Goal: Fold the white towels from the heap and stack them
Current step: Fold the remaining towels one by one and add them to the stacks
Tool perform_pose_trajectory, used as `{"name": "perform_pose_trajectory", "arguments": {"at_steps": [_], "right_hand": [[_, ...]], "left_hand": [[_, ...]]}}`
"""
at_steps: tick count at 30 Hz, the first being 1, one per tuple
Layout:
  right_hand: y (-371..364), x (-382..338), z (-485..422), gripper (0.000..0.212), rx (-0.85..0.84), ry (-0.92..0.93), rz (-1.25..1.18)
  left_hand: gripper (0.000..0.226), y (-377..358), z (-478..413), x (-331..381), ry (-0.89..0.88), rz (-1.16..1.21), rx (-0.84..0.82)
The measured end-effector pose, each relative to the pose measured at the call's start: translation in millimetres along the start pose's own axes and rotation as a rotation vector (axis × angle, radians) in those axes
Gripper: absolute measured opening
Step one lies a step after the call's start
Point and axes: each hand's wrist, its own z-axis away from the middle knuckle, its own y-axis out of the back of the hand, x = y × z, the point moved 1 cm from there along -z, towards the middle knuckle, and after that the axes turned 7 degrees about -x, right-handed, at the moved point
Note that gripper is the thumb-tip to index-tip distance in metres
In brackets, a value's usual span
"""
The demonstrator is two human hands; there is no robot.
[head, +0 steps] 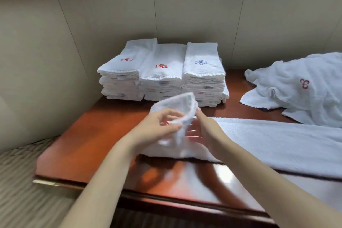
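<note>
Two bare hands meet over a glossy reddish-brown worktop (88, 140). The left hand (157, 127) has its grip pinched on the near-left end of one white towel (277, 144), lifting that blurred end off the surface. The right hand (205, 129) touches the same raised end with its fingers partly curled; the blur hides whether its grip is pressed together. The rest of this towel lies flat, stretching away to the right. At the far side, against the wall, stand three stacks of folded towels (162, 74) side by side, touching; two top towels show a red emblem, one a blue. At the far right lies one loose heap (303, 87) of white towels.
</note>
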Motion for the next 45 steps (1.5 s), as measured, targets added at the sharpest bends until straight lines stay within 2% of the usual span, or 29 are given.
{"name": "perform_pose_trajectory", "arguments": {"at_steps": [2, 4, 6, 7, 10, 12, 16, 19, 23, 29, 33, 35, 38, 42, 45], "right_hand": [[3.6, -1.2, 4.2, 0.053, -0.075, -0.168, -0.384], [9.5, 1.2, 9.8, 0.045, -0.148, -0.198, -0.444], [16.1, 3.6, 10.1, 0.024, -0.090, -0.114, -0.218], [20.1, 6.3, 9.0, 0.022, -0.030, -0.061, -0.099], [32.5, 2.3, 9.9, 0.038, 0.055, 0.008, 0.179], [45.8, -3.1, 12.1, 0.038, 0.095, 0.038, 0.335], [90.2, -11.9, 16.8, 0.018, 0.193, 0.074, 0.438], [132.4, -16.1, 28.2, 0.023, 0.282, 0.032, 0.438], [190.0, -9.1, 56.5, 0.033, 0.395, -0.035, 0.324], [262.2, 4.4, 102.0, 0.034, 0.636, -0.042, 0.249], [288.2, 11.5, 117.4, 0.028, 0.727, -0.032, 0.355], [297.0, 11.6, 120.5, 0.025, 0.774, -0.023, 0.471], [312.7, 11.0, 124.6, 0.018, 0.847, 0.020, 0.488], [330.5, 23.8, 130.1, 0.019, 0.904, -0.071, 0.533], [337.8, 27.6, 133.6, 0.026, 0.903, -0.186, 0.427]], "left_hand": [[0.028, -25.6, -9.4, -1.7, 0.032, -0.113, -0.207], [0.026, -33.5, -14.2, 0.3, 0.017, -0.142, -0.215], [0.020, -28.7, -17.8, 4.6, -0.025, -0.120, -0.121], [0.017, -23.7, -19.5, 6.7, -0.038, -0.101, -0.059], [0.012, -4.0, -23.3, 9.0, -0.016, -0.070, 0.168], [0.011, 7.0, -25.5, 5.1, 0.041, -0.059, 0.265], [0.010, 12.7, -36.1, -7.3, 0.208, -0.119, 0.345], [0.019, 4.5, -48.1, -10.8, 0.253, -0.159, 0.412], [0.038, -21.7, -62.7, -9.7, 0.278, -0.233, 0.279], [0.063, -69.1, -83.3, -9.4, 0.341, -0.307, 0.090], [0.074, -101.6, -93.2, -5.7, 0.326, -0.174, 0.071], [0.081, -110.7, -97.1, -5.1, 0.345, -0.261, 0.106], [0.094, -116.9, -102.2, -4.3, 0.379, -0.318, 0.129], [0.086, -124.0, -102.4, -3.9, 0.385, -0.430, 0.122], [0.076, -127.6, -101.8, -5.6, 0.348, -0.438, 0.143]]}}
